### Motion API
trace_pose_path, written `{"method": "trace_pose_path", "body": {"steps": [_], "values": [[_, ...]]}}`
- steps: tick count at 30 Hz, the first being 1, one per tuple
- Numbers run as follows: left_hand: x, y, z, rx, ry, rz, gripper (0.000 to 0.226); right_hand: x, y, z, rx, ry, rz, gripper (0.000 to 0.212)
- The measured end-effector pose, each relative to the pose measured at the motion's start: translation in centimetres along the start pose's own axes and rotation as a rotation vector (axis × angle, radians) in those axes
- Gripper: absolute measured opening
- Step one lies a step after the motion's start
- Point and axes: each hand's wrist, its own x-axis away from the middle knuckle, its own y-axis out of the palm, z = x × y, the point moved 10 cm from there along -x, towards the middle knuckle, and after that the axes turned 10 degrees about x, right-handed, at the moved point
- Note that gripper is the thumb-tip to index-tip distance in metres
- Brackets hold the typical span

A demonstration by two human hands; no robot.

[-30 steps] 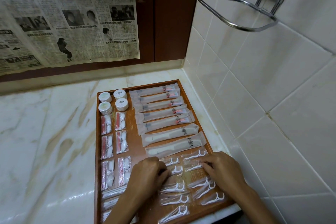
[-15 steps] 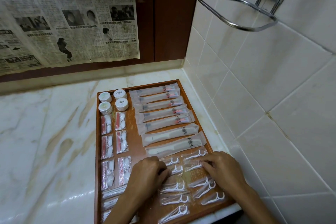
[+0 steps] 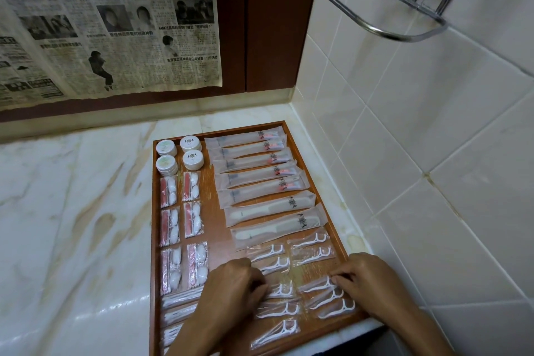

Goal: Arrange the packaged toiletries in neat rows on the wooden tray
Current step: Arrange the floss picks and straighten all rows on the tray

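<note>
A wooden tray (image 3: 214, 228) lies on the marble counter, filled with rows of packets. Round white boxes (image 3: 190, 143) sit at its far left, red-and-white cotton packets (image 3: 170, 192) below them, long toothbrush and comb packets (image 3: 261, 170) on the right. Clear floss pick packets (image 3: 310, 253) fill the near right part. My left hand (image 3: 234, 287) rests with curled fingers on the floss packets in the middle column. My right hand (image 3: 362, 279) pinches a floss pick packet (image 3: 318, 286) at the tray's right side.
The tray sits in the corner against a white tiled wall (image 3: 419, 153). A metal towel ring (image 3: 384, 11) juts from that wall overhead. Newspaper (image 3: 107, 23) covers the dark wooden panel behind. Bare marble counter (image 3: 72, 225) stretches to the left.
Both hands have slid toward me down the tray, uncovering the upper floss pick packets. My right hand moved right to the packets by the tray's edge.
</note>
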Motion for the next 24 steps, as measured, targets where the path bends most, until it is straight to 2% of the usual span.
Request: {"method": "trace_pose_path", "body": {"steps": [10, 20, 24], "values": [[-0.2, 0.3, 0.2, -0.036, 0.008, -0.014, 0.027, -0.8, -0.1, -0.8, 0.116, -0.007, 0.060, 0.020], [-0.1, -0.1, -0.1, -0.024, 0.020, 0.055, 0.033, -1.0, -1.1, -1.0, -0.006, -0.001, 0.129, 0.014], [0.1, -0.2, 0.2, -0.029, 0.036, 0.053, 0.035, -0.7, -0.4, -1.4, 0.036, -0.046, 0.113, 0.016]]}}
